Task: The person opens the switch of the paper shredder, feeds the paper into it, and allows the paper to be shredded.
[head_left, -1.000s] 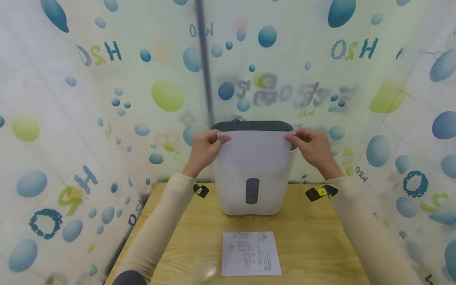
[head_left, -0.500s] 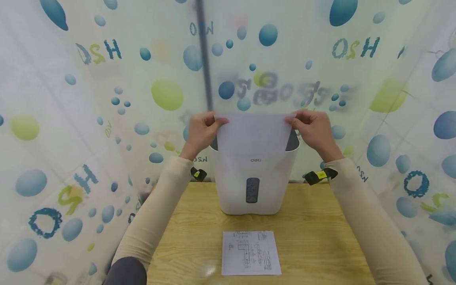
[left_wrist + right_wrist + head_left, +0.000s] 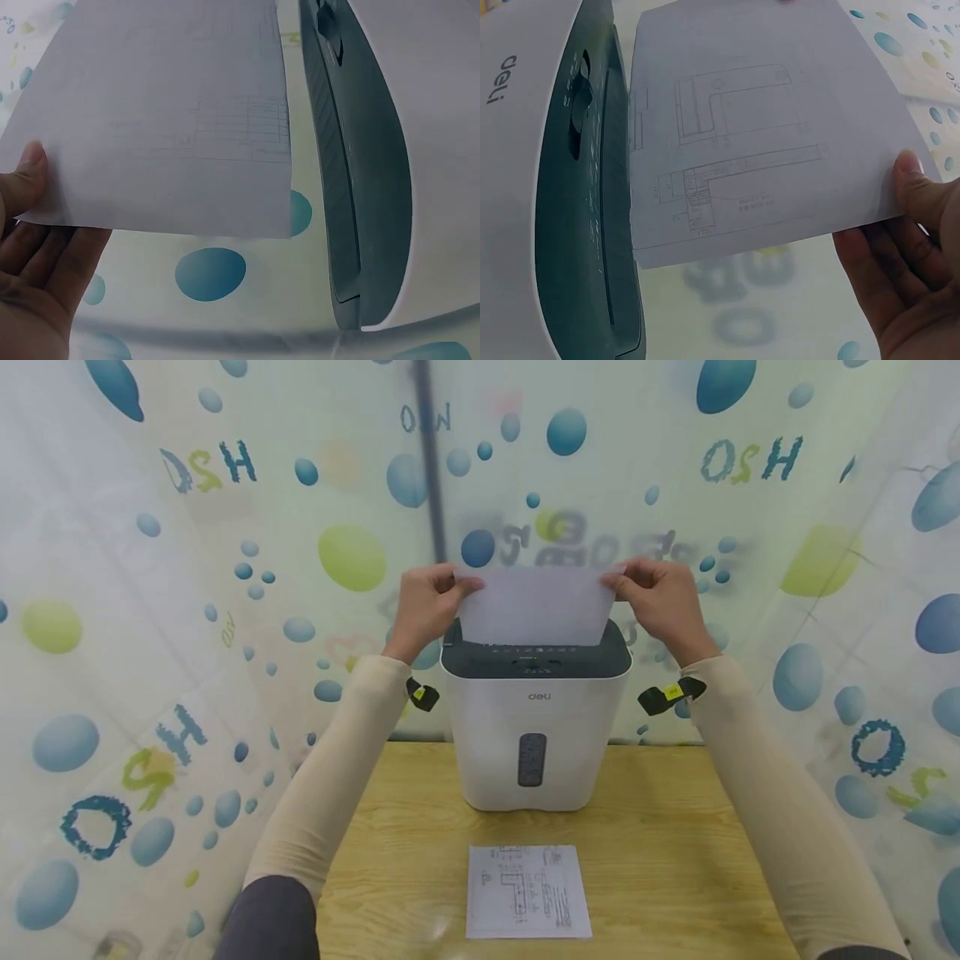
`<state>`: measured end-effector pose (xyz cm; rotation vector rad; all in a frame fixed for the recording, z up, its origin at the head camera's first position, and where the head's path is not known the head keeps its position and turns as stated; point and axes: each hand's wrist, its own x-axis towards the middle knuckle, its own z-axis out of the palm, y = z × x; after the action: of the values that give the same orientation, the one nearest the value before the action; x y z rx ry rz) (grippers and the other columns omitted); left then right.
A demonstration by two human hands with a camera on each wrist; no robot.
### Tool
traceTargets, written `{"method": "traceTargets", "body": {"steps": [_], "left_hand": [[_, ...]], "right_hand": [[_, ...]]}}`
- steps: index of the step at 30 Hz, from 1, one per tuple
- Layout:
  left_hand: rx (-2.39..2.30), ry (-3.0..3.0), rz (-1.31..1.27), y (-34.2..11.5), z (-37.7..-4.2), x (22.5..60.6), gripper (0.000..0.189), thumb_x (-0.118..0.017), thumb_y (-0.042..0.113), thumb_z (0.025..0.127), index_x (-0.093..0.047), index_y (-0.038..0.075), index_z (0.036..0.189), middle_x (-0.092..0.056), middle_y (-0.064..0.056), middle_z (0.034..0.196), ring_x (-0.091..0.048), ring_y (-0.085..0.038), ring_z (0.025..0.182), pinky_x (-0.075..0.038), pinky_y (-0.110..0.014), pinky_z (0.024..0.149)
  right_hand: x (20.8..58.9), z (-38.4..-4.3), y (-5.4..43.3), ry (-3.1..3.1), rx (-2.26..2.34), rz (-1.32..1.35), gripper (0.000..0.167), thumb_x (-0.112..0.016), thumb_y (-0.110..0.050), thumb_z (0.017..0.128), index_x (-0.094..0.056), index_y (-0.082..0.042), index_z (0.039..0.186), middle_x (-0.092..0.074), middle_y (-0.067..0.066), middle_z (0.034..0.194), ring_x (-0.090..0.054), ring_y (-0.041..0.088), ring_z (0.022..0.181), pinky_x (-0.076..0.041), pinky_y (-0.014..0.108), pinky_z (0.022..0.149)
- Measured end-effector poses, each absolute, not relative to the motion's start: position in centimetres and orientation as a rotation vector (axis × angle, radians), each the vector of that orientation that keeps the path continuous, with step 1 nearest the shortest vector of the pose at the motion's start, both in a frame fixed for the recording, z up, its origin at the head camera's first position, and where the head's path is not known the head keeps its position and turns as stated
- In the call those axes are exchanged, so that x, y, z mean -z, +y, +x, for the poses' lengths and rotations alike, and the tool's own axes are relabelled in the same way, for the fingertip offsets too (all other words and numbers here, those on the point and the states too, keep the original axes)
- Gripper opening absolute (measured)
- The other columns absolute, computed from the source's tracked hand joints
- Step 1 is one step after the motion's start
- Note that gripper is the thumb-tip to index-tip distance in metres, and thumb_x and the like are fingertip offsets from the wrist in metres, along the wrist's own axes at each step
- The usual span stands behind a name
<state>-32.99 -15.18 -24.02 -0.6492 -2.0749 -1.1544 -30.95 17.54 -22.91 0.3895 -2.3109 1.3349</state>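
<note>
Thumb and fingers of my left hand (image 3: 429, 608) pinch the upper left corner of a sheet of paper (image 3: 534, 606). My right hand (image 3: 663, 606) pinches the upper right corner, so the sheet is stretched between both. A white paper shredder (image 3: 487, 735) with a dark grey top stands upright beneath it. In the head view the sheet's lower edge overlaps that top; in the left wrist view a gap shows between the paper (image 3: 165, 120) and the dark top (image 3: 375, 172). Faint printed line drawings cover the paper (image 3: 750, 172) in the right wrist view, beside the shredder's slot (image 3: 607, 225).
A printed sheet (image 3: 528, 893) lies flat on the wooden table (image 3: 660, 860), in front of the shredder. A curtain (image 3: 352, 652) with blue and green spots hangs close behind and on both sides. Wrist cameras (image 3: 671, 695) are strapped to both forearms.
Both hands have raised the sheet from in front of the shredder to above its top. The shredder's front and dark top are now uncovered. The sheet on the table has not moved.
</note>
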Motion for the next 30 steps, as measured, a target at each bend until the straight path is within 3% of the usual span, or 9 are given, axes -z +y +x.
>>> {"method": "traceTargets", "body": {"steps": [5,11,21,30], "left_hand": [[1.186,-2.114,-0.637,-15.1,-34.2,23.8,0.047,-0.079,0.028,0.092,-0.054,0.006,0.058,-0.042,-0.004,0.048,-0.034,-0.019,0.050,-0.028,-0.027,0.054],[1.204,-2.160,-0.603,-14.9,-35.6,23.6,0.025,-0.079,0.026,0.092,-0.077,0.006,0.077,-0.064,-0.016,0.060,-0.039,-0.015,0.054,-0.032,-0.026,0.059],[1.213,-2.268,-0.521,-14.8,-37.6,23.8,0.017,-0.077,0.025,0.093,-0.081,0.010,0.087,-0.076,-0.014,0.076,-0.044,-0.014,0.057,-0.036,-0.025,0.058],[1.244,-2.340,-0.469,-14.3,-38.9,24.1,0.025,-0.075,0.026,0.096,-0.075,0.007,0.080,-0.074,-0.014,0.076,-0.042,-0.016,0.060,-0.036,-0.026,0.059]], "right_hand": [[22.4,-32.1,17.6,-2.357,-1.349,0.353,0.034,-0.074,-0.044,0.093,-0.078,-0.015,0.109,-0.075,-0.013,0.092,-0.071,0.006,0.088,-0.048,0.029,0.084],[22.2,-34.0,17.6,-2.387,-1.315,0.359,0.032,-0.072,-0.042,0.096,-0.078,-0.016,0.113,-0.076,-0.009,0.100,-0.070,-0.003,0.084,-0.052,0.034,0.092],[22.7,-36.6,17.6,-2.414,-1.310,0.369,0.030,-0.070,-0.037,0.098,-0.076,-0.012,0.114,-0.075,-0.002,0.104,-0.070,-0.001,0.082,-0.057,0.039,0.098],[23.2,-38.2,17.7,-2.426,-1.347,0.339,0.032,-0.072,-0.037,0.096,-0.077,-0.011,0.113,-0.077,-0.004,0.100,-0.071,0.000,0.079,-0.057,0.037,0.096]]}}
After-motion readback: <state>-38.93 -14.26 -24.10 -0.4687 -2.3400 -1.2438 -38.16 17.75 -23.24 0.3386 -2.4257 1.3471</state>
